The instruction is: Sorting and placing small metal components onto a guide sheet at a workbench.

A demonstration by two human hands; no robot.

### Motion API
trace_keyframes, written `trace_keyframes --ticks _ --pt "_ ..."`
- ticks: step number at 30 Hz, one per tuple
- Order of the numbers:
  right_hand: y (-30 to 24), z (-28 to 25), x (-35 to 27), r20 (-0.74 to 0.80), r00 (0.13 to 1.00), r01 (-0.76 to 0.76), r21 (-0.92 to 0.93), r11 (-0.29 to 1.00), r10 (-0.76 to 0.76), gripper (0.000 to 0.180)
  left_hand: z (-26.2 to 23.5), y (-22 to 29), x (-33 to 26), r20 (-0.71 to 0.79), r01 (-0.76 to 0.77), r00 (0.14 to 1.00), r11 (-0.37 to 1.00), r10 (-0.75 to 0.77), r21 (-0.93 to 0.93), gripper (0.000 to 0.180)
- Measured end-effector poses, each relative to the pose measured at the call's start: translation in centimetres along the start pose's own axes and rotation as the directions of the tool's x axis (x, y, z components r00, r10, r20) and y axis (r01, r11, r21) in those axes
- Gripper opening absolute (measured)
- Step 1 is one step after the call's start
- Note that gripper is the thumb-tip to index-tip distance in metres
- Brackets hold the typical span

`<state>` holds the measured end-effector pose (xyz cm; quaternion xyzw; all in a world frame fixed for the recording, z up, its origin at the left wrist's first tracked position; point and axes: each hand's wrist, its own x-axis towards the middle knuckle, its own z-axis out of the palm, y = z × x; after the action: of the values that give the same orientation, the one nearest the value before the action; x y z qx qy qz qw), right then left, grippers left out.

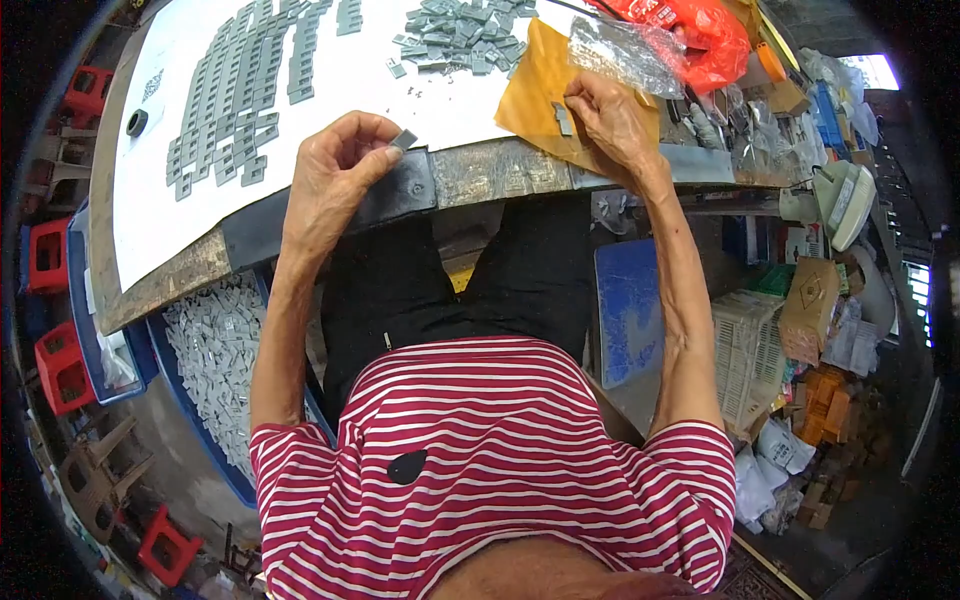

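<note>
My left hand [338, 165] hovers over the table's near edge and pinches a small grey flat part [404, 139] between thumb and fingers. My right hand [608, 115] rests on a brown paper envelope [533, 80] and holds another small grey part [563, 119] against it. A loose pile of grey parts [462, 35] lies on the white sheet [370, 70] beyond my hands. Several rows of the same grey parts [235, 90] are laid out on the sheet at the left.
A clear plastic bag [625, 50] and a red plastic bag [700, 30] lie at the table's far right. A blue bin full of grey parts [215, 350] stands under the table at left. Red stools [60, 365], a white crate [748, 355] and cardboard boxes [810, 300] crowd the floor.
</note>
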<state>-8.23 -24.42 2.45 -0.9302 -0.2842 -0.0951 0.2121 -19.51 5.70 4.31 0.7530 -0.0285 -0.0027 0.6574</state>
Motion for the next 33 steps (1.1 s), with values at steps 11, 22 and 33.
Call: trace_keyframes --ticks 11,22,33 --pt "-0.2 0.5 -0.3 -0.024 0.994 -0.104 -0.057 0.993 0.103 0.017 0.6 0.1 -0.4 0.006 -0.001 1.0 1.0 0.001 0.007 0.013" --pt "0.2 0.1 -0.8 -0.1 0.977 -0.179 0.09 0.98 0.188 0.011 1.3 0.5 -0.4 0.072 0.101 0.992 0.994 -0.099 -0.029 0.014" --pt "-0.5 -0.8 -2.2 0.273 0.832 -0.336 0.941 0.047 0.483 0.007 5.3 0.3 -0.2 0.142 0.143 0.984 0.953 -0.107 -0.268 0.028"
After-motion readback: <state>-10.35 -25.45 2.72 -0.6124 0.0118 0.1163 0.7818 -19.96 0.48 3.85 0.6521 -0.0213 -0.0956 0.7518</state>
